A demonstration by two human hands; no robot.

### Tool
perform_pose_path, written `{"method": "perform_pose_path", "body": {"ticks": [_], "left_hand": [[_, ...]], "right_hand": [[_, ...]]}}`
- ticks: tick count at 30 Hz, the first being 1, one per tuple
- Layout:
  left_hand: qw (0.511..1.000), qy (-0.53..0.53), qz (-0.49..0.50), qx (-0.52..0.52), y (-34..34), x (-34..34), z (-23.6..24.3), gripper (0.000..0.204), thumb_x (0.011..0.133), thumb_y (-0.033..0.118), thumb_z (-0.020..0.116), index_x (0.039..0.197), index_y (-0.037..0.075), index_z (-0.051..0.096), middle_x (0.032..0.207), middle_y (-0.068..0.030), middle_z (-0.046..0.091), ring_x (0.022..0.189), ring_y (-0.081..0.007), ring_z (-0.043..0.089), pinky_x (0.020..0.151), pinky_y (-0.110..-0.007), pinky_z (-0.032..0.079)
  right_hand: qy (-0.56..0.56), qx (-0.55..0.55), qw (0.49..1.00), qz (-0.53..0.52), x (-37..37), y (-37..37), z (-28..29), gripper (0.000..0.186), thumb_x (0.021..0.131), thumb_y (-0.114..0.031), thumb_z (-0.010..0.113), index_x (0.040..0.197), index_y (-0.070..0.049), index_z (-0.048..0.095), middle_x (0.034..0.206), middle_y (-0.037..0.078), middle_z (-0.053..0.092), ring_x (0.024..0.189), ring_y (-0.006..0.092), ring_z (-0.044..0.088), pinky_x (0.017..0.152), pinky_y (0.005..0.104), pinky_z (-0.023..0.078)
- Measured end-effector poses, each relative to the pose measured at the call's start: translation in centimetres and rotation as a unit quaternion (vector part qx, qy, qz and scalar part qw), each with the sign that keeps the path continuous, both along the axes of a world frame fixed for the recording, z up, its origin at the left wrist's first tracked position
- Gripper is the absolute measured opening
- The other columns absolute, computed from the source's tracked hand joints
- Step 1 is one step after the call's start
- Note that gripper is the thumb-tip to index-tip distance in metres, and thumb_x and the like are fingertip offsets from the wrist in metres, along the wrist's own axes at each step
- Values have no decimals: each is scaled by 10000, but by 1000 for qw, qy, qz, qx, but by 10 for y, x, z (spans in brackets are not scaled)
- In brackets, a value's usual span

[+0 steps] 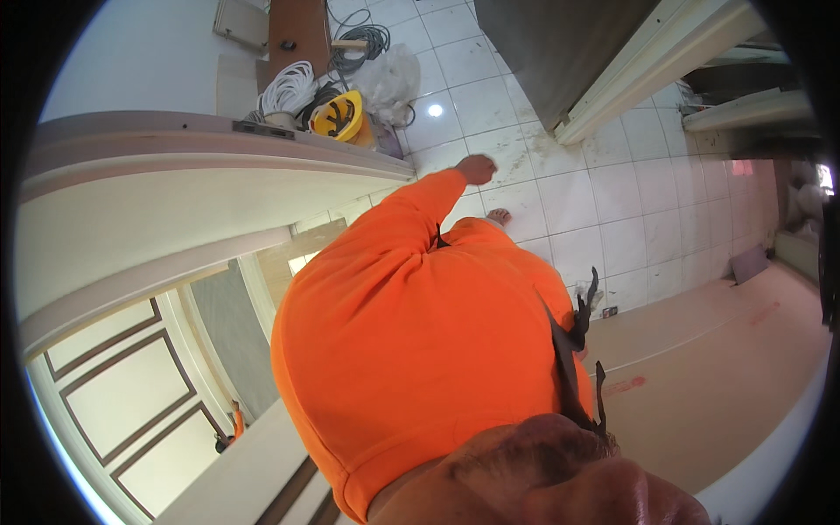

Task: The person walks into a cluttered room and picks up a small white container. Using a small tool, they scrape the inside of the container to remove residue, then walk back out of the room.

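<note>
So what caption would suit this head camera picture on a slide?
Person in an orange top, one closed hand hanging above a white tiled floor, yellow hard hat nearby.

The left hand [476, 168] is a closed fist at upper centre, hanging over bare white floor tiles [612, 210] that run open to the right and toward the lower right. Just left of it a long pale door edge [219, 162] crosses the frame and walls off that side. Beyond it, at the top, white cable coils [289, 87], a yellow hard hat [337, 115] and a plastic bag [389, 79] crowd the floor. A door frame [630, 79] blocks the upper right.
</note>
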State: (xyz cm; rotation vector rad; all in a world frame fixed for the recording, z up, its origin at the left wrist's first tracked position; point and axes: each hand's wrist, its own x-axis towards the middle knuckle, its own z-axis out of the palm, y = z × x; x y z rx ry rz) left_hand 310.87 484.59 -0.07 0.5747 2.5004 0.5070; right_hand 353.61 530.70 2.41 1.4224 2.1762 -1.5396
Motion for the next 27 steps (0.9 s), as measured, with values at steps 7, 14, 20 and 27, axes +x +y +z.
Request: {"method": "perform_pose_path", "body": {"ticks": [7,14,20,27], "left_hand": [[975,23,206,78,177,-92,73,316,927,253,534,1133,105,722,1067,-166,729,1031,-371,670,922,-448,527],[964,-123,212,-99,190,11,-8,492,794,198,560,1266,137,684,1333,-174,627,1272,-343,558,1105,-429,426],[974,-106,58,-190,272,18,-39,161,823,121,570,889,125,717,940,-149,730,925,-349,701,796,-471,568],[967,-80,241,3,415,-141,-12,352,859,242,552,1116,97,742,1212,-164,692,1157,-353,623,1011,-435,490]], "right_hand": [[-101,-16,994,34,-70,197,-15,375,974,-385,605,1095,-40,689,814,61,657,674,193,665,547,363,525],[-159,-48,986,24,-174,412,-62,397,983,-435,565,1048,-69,705,791,57,654,658,205,665,566,400,529],[-77,-5,996,46,-350,507,5,413,971,-379,627,1198,-36,657,883,57,672,659,174,656,496,296,507],[-57,36,994,84,-469,576,11,420,959,-322,670,1219,7,641,904,81,684,659,160,654,488,282,501]]}}
